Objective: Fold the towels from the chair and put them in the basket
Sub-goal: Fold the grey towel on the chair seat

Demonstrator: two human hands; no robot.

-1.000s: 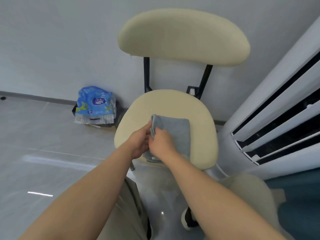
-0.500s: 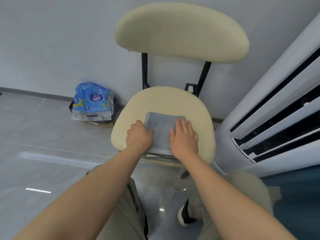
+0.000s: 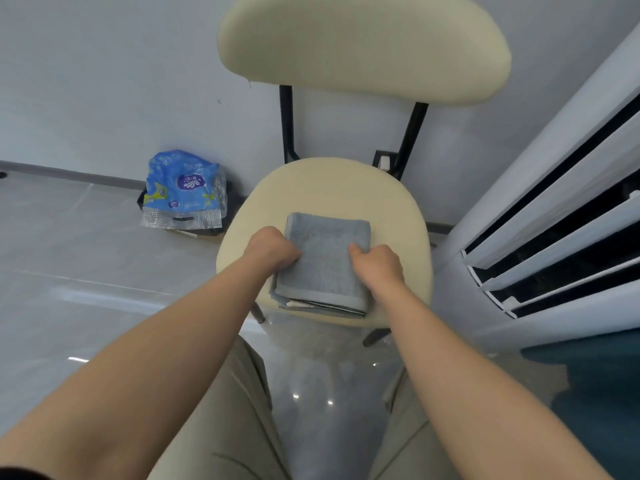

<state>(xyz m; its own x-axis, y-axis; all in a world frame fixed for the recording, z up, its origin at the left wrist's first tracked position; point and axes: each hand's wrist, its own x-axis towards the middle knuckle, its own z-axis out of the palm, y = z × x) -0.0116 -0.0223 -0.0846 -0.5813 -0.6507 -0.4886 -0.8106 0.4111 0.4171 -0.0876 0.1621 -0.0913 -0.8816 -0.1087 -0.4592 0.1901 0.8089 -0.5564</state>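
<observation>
A grey towel [image 3: 325, 261] lies folded into a thick rectangle on the front half of the cream chair seat [image 3: 332, 188]. My left hand [image 3: 270, 249] grips the towel's left edge with curled fingers. My right hand [image 3: 377, 263] grips its right edge, thumb on top. Several folded layers show at the towel's near edge, over the seat's front rim. No basket is in view.
A blue plastic package [image 3: 183, 188] sits on the grey floor by the wall, left of the chair. A tall white louvred unit [image 3: 561, 220] stands close on the right. The chair's cream backrest [image 3: 363, 43] rises behind the seat. My legs are below.
The towel went from half-folded under both hands to a flat rectangle. My hands went from pressing flat on it to gripping its left and right edges.
</observation>
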